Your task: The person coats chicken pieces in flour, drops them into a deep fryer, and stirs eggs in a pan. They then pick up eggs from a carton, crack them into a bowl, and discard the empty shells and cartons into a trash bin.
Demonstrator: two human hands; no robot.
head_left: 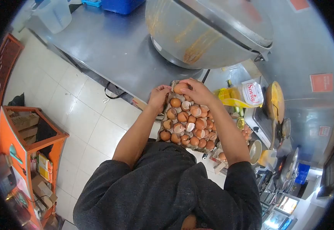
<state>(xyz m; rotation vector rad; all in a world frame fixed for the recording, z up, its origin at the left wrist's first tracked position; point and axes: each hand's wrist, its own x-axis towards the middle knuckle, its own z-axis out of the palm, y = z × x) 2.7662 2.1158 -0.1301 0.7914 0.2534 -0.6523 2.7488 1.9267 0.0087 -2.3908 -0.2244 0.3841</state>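
Observation:
An egg carton (161, 126) full of brown eggs and broken shells lies just in front of my body, beside the metal counter. My right hand (196, 91) has its fingers closed round a brown egg (181, 88) at the carton's far left corner. At the same corner my left hand (159, 96) has its fingertips pressed together at the carton's edge; what they pinch, if anything, is too small to make out. Cracked shells (190, 127) sit among the eggs in the middle of the carton.
A large metal pot (201, 38) stands on the steel counter (109, 46). To the right are an oil pouch (242, 95), a pan (275, 101) and a stove (258, 124). An orange shelf (21, 153) stands at the left on the tiled floor.

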